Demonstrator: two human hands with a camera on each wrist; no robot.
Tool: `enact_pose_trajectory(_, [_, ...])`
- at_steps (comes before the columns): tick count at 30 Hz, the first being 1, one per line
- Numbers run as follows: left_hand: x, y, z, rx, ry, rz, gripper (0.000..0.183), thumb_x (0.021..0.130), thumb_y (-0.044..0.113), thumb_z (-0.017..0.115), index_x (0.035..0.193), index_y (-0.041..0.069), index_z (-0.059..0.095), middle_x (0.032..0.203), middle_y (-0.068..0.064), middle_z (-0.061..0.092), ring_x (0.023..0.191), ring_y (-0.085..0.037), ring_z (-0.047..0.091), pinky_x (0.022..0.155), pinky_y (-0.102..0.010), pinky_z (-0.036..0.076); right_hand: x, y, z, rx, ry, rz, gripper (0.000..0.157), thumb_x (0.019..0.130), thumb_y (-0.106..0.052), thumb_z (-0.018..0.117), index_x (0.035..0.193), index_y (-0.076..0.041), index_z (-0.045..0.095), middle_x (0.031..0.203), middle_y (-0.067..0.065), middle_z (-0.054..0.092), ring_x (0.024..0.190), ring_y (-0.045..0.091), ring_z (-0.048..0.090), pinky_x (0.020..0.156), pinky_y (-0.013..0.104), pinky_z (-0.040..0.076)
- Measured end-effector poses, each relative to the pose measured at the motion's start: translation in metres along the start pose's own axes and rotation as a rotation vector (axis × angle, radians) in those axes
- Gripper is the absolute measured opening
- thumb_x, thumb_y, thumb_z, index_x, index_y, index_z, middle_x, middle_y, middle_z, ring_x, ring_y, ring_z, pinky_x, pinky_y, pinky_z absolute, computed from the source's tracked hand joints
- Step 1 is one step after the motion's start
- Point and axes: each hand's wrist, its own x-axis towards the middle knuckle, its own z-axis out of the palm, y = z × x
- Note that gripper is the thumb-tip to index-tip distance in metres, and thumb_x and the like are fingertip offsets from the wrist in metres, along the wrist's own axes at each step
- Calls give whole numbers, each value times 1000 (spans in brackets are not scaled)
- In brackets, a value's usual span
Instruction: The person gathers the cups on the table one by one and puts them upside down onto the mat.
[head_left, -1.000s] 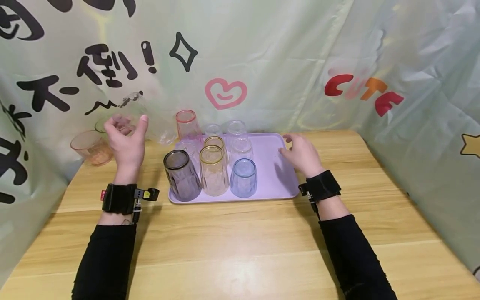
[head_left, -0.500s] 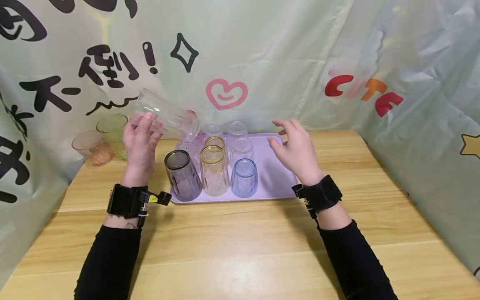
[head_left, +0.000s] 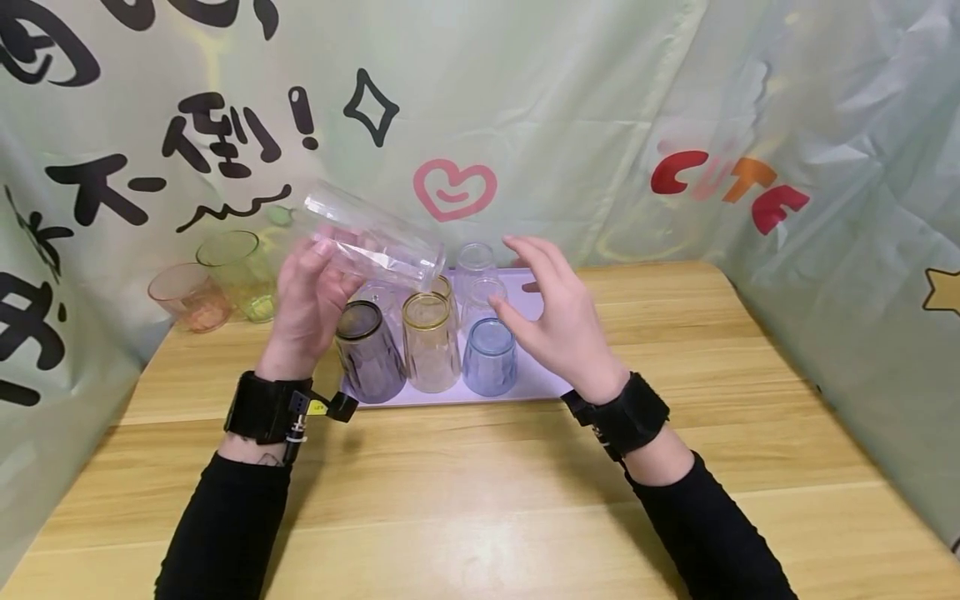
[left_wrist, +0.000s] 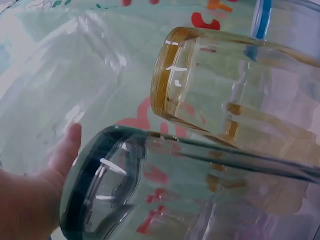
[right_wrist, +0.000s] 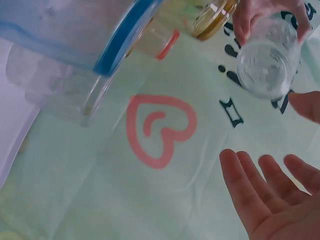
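Observation:
My left hand grips a tall clear glass, tilted nearly sideways above the left part of the tray, its base end pointing right. In the right wrist view that clear glass shows end-on, with the left fingers around it. My right hand is held up over the tray's right half, fingers spread and holding nothing, thumb near the blue glass. On the purple tray upside-down glasses stand close together: a grey one, an amber-ringed one and clear ones behind.
To the left on the wooden table stand an orange glass and a green glass, both mouth up. A printed cloth hangs close behind the tray.
My left hand has carried the clear glass rightward from beside the green glass to over the tray. My right hand has moved left from the tray's right edge, its fingers spreading.

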Motion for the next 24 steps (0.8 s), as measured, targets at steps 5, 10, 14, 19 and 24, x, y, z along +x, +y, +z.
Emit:
enact_pose_trajectory(5, [-4,-3,5,24,-122,-2,48,79,22,62,119,-1,48,114,-16,57,101,-31,52,83,-35,49,-1,-11,8,55,-24,-98,81,71,-20,75,138,-6,32,138,9,37,113,17,43,81,32,48])
enact_pose_trajectory(10, [-8,-4,10,70,-160,-34,47,77,18,63,118,1,48,112,-15,57,96,-28,55,80,-31,50,0,-23,16,123,-4,-154,87,67,-16,79,137,0,30,138,15,35,117,23,40,83,32,49])
enact_pose_trajectory(14, [-11,-4,13,120,-221,-52,47,75,18,64,116,2,49,113,-16,57,98,-33,54,79,-32,51,4,-37,13,153,51,-198,82,64,-9,80,131,7,36,132,22,40,117,26,40,79,31,51])
enact_pose_trajectory(19, [-15,-2,17,117,-301,-56,53,74,21,66,119,3,46,115,-17,56,100,-36,52,80,-34,50,10,-53,6,178,105,-238,69,61,-2,79,120,13,44,120,27,47,113,30,43,84,34,46])
enact_pose_trajectory(24, [-17,-1,21,82,-341,-70,59,75,23,69,124,3,43,116,-16,55,99,-32,52,81,-34,50,11,-56,2,232,116,-227,65,58,0,81,113,12,49,114,28,49,110,32,46,85,32,47])
